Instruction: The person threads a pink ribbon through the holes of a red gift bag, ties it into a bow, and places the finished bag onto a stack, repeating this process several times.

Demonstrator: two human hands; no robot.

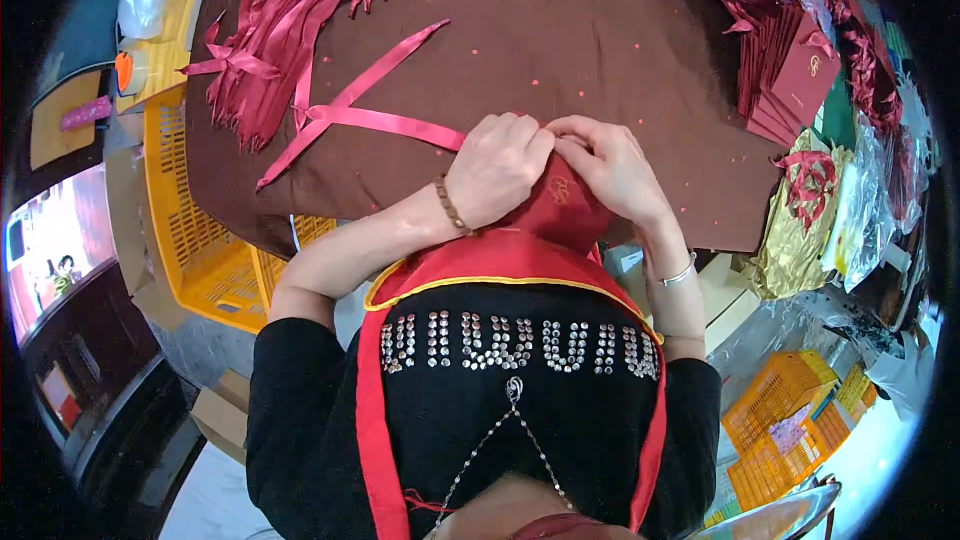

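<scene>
At the table's near edge I hold a dark red gift bag (566, 202) with a gold print on its face. My left hand (500, 168) is curled closed at the bag's upper left. My right hand (608, 162) pinches its top edge, the fingertips close to my left hand. The fingers partly hide the bag's top. A loose pink ribbon (395, 125) runs from beside my left hand across another ribbon (370, 78) on the cloth. A thick bundle of pink ribbons (275, 45) lies at the far left.
Stacked red bags (790, 75) with ribbons lie at the far right of the brown tablecloth (560, 10), near gold wrapping (795, 235) and clear plastic (870, 205). A yellow crate (205, 270) stands left below the table; orange baskets (780, 410) stand lower right.
</scene>
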